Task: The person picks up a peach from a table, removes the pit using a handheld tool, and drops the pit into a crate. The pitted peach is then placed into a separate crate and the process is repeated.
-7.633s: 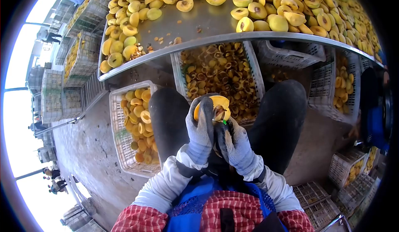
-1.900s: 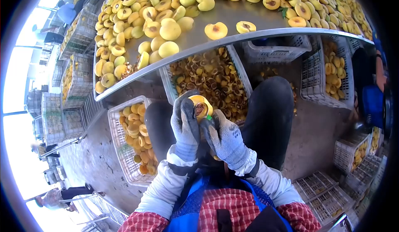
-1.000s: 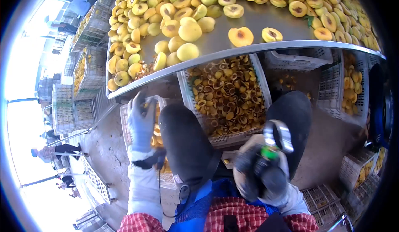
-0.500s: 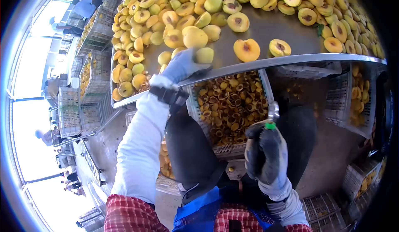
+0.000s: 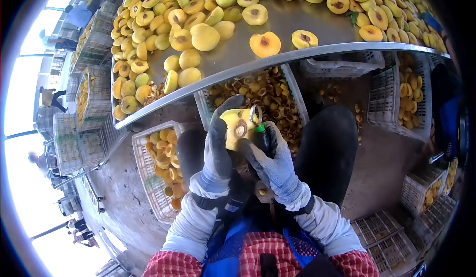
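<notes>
My left hand (image 5: 218,145), in a grey glove, grips a yellow peach half (image 5: 235,126) with its brown pit facing me, held over my lap. My right hand (image 5: 271,154), gloved too, holds a pitting tool (image 5: 257,120) with a metal loop and green collar; the loop rests against the right edge of the peach half beside the pit. Both hands meet between my knees, above a white crate of pits and scraps (image 5: 270,94).
A steel table (image 5: 292,24) above carries several whole and halved peaches. A white crate of pitted halves (image 5: 159,165) stands left of my left knee. More crates (image 5: 401,96) sit to the right and stacked crates at the far left. People stand far left.
My left hand reached up to the table, took a peach half and came back down to my lap. My right hand with the tool rose to meet it at the fruit.
</notes>
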`<state>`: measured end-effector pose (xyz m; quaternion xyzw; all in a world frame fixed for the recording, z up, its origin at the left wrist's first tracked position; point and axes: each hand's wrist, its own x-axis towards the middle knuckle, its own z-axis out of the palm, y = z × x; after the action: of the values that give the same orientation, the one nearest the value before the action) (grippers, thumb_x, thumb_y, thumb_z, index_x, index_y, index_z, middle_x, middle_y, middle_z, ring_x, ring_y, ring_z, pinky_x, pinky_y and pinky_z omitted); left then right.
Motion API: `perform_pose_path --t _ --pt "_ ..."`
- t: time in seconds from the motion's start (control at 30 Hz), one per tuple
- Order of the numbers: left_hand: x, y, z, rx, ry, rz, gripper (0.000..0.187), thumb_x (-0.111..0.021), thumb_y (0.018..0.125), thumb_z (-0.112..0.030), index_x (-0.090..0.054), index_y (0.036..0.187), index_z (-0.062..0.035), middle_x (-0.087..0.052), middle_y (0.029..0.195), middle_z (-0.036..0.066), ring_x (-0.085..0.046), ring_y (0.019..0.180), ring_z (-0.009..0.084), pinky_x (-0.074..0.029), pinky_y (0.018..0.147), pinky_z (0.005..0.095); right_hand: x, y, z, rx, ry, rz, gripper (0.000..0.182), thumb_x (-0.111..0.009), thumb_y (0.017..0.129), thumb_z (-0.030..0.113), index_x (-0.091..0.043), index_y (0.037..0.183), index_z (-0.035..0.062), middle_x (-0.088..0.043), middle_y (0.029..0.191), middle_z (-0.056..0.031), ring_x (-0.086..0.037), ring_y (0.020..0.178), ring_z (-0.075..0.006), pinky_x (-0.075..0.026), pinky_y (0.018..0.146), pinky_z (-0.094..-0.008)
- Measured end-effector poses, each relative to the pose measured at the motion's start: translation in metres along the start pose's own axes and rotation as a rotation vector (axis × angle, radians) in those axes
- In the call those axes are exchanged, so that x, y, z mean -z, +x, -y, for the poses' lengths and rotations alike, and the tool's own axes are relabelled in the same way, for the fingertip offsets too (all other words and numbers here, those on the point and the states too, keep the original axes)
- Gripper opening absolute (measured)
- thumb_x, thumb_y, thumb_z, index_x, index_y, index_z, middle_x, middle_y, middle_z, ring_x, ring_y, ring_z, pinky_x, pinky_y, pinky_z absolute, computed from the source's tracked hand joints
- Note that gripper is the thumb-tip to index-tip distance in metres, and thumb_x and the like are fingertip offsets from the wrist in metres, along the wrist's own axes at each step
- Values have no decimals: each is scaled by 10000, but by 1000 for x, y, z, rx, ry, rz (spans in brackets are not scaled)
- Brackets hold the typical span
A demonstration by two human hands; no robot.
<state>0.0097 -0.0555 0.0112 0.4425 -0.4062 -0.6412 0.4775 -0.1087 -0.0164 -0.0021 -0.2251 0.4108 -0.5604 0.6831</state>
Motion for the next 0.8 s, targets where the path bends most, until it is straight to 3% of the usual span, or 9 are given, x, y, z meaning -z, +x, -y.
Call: perform_pose_path --t 0.1,0.2,0.23,0.3,0.37,0.5,0.57,0.63,0.8 --pt "-1 -7 -11 -31 0 -37 399 -455 948 -313 -484 1184 7 -574 1024 91 -559 934 171 -431 871 280 6 -8 10 43 -514 43 338 -681 821 95 -499 1090 3 -602 865 -95 -595 777 -130 -490 676 -268" --pt "25 -12 -12 -3 288 93 347 -444 960 -283 -505 1145 5 -573 1017 73 -546 937 153 -438 842 282 9 -10 11 211 -472 -13 393 -678 814 101 -512 1162 24 -625 922 -125 -618 855 -163 -493 735 -281" --pt "35 -11 -2 191 173 37 268 -534 900 -170 -536 1113 -8 -566 1019 98 -552 933 188 -450 818 291 8 -10 15 246 -463 15 417 -674 811 101 -518 1192 40 -633 949 -143 -635 877 -190 -496 754 -290" --pt "42 -19 3 17 553 179 341 -619 752 -40 -566 1088 -27 -549 1049 159 -554 951 305 -470 828 358 8 -12 11 366 -734 66 379 -656 813 124 -531 1167 73 -632 939 -168 -648 870 -294 -504 742 -337" --pt "44 -23 11 95 459 129 349 -625 773 -73 -557 1111 -21 -558 1062 149 -556 978 288 -470 842 351 9 -15 4 392 -795 38 322 -654 810 140 -545 1105 69 -635 896 -161 -644 828 -329 -501 703 -367" --pt "31 -33 -4 150 228 146 409 -580 878 -215 -498 1224 -12 -566 1122 106 -550 1026 200 -449 876 299 9 -19 -4 278 -751 -84 270 -642 824 142 -554 1063 51 -632 879 -161 -644 797 -302 -498 688 -351" --pt "18 -45 4 83 -32 106 495 -497 959 -346 -438 1309 -2 -552 1186 78 -533 1048 142 -412 915 255 16 -13 -18 259 -551 -92 249 -638 832 120 -548 1049 37 -591 773 -96 -565 663 -167 -457 592 -297" --pt "9 -61 15 6 84 -2 497 -525 942 -263 -370 1353 -32 -559 1115 83 -523 1027 155 -403 924 275 17 -12 -24 254 -457 -90 197 -624 846 103 -550 1013 27 -564 704 -52 -511 576 -82 -414 506 -258" --pt "1 -66 28 -44 179 -182 401 -522 951 -262 -449 1270 -30 -554 1110 80 -532 982 141 -427 878 249 5 -32 -12 415 -646 -85 178 -641 805 80 -549 950 29 -573 702 -84 -562 622 -131 -454 575 -295"
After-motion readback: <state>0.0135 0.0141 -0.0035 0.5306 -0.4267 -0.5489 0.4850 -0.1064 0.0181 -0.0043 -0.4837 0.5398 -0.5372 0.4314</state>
